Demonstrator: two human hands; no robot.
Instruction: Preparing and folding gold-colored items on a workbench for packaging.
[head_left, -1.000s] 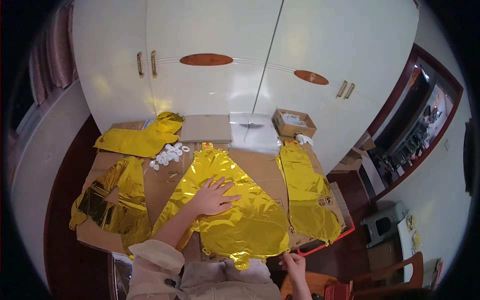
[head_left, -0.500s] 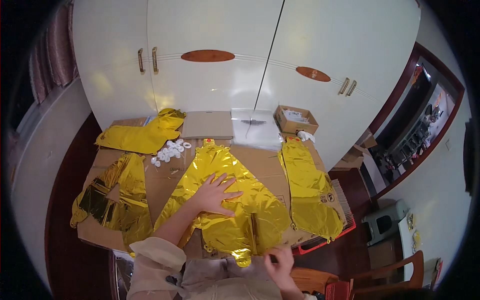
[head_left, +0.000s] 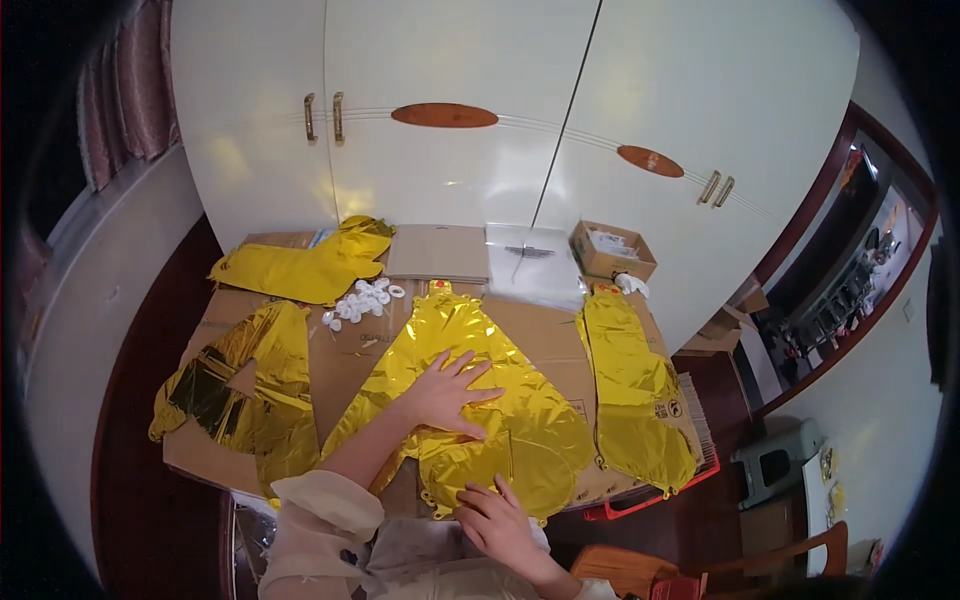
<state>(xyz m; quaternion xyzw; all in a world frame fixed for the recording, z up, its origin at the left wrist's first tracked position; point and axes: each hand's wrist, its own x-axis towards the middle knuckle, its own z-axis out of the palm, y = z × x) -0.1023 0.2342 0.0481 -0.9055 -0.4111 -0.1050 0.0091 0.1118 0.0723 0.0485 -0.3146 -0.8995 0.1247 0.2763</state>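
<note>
A flat, uninflated gold foil balloon [head_left: 540,405] lies in front of me on the cardboard, narrow at its far end and wide at the near end. My left hand [head_left: 452,395] rests flat on its middle with the fingers spread. At the near edge, my right hand [head_left: 495,518] touches the foil with fingers apart and loosely bent. Another flat gold foil balloon [head_left: 283,370], with a triangular hole, lies to the left. A long gold foil balloon [head_left: 632,385] lies to the right, and a further gold foil piece [head_left: 300,270] at the far left.
White ribbon-like rings [head_left: 362,303] sit in a pile beyond the middle balloon. Behind are cardboard sheets [head_left: 437,252], clear plastic bags [head_left: 533,265] and a small carton [head_left: 612,250] against the white cabinet [head_left: 450,60]. A wooden chair [head_left: 790,555] and grey stool [head_left: 780,465] stand at right.
My right hand has moved left onto the balloon's near edge. The foil's folded lower right part now lies flatter and rounder. My left hand stays on the foil; the view has shifted slightly.
</note>
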